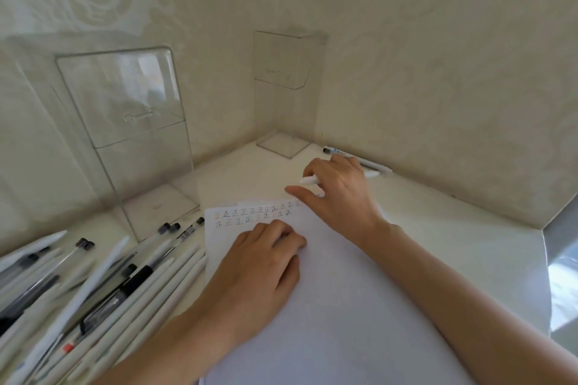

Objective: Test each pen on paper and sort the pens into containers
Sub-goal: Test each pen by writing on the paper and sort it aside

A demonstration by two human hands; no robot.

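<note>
Paper (328,306) lies at lower centre on the white worktop (453,244), with rows of coloured marks near its upper edge. The left hand (259,262) rests on it, fingers loosely bent, holding nothing. Just above and to the right, the right hand (341,197) grips a white pen (309,180), fingers (314,168) curled round it. A pile of pens (93,284) fills the lower left. A clear container (131,122) stands at left, a second container (281,87) in the corner at upper centre.

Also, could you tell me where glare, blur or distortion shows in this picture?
Head view: wide-angle bending leans the left container outward, the far container barely; a reflection washes the left container's front, glare hits the shiny strip at right; the pen pile and the white pen in the right hand look soft.
</note>
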